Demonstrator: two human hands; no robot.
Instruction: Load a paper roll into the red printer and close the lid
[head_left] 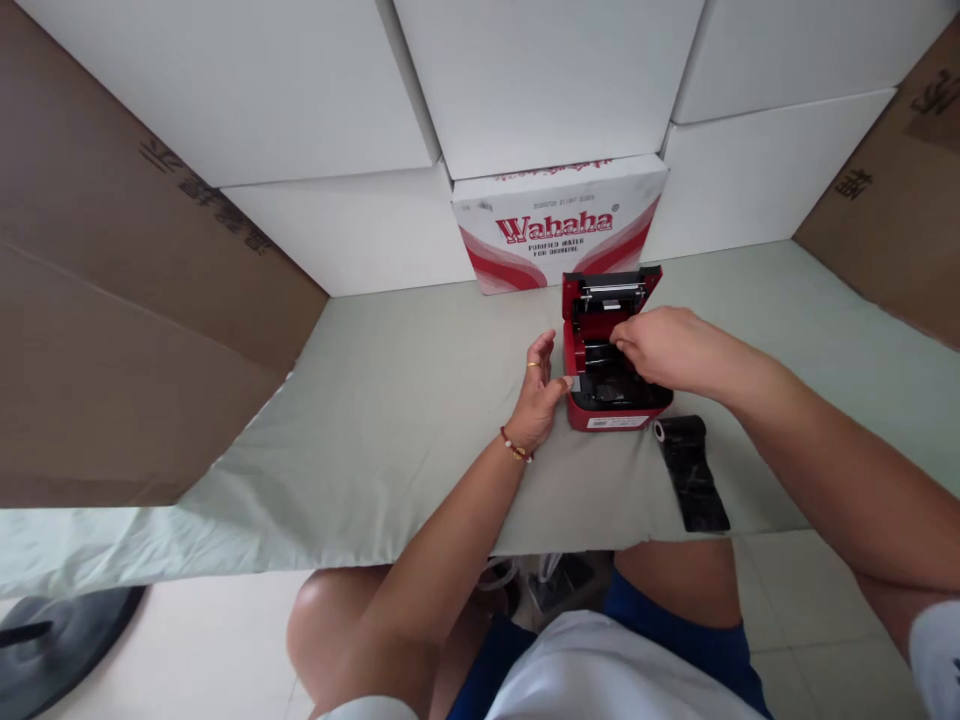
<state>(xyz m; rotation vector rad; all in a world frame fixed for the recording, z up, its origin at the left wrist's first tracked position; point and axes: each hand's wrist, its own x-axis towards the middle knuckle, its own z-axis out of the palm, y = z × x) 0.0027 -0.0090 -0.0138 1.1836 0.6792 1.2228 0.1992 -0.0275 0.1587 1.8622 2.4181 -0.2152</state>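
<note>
A red and black label printer (616,418) stands on the cloth with its lid (611,285) raised. Black shiny film (619,380) shows in its open interior. My left hand (538,400) is at the printer's left side, thumb on the rim by a small grey patch and fingers spread beside the wall. Over the right part of the interior, my right hand (664,345) has its fingers pinched together; what they hold, if anything, is hidden. A roll of black ribbon (682,428) lies just right of the printer's front corner, its loose end trailing to the table edge.
Behind the printer a white and red Wahaha water carton (559,230) leans against stacked white boxes (540,80). Brown cardboard boxes stand left (135,300) and right (892,200). Pale green cloth (390,430) covers the table. A round black base (75,640) is on the floor.
</note>
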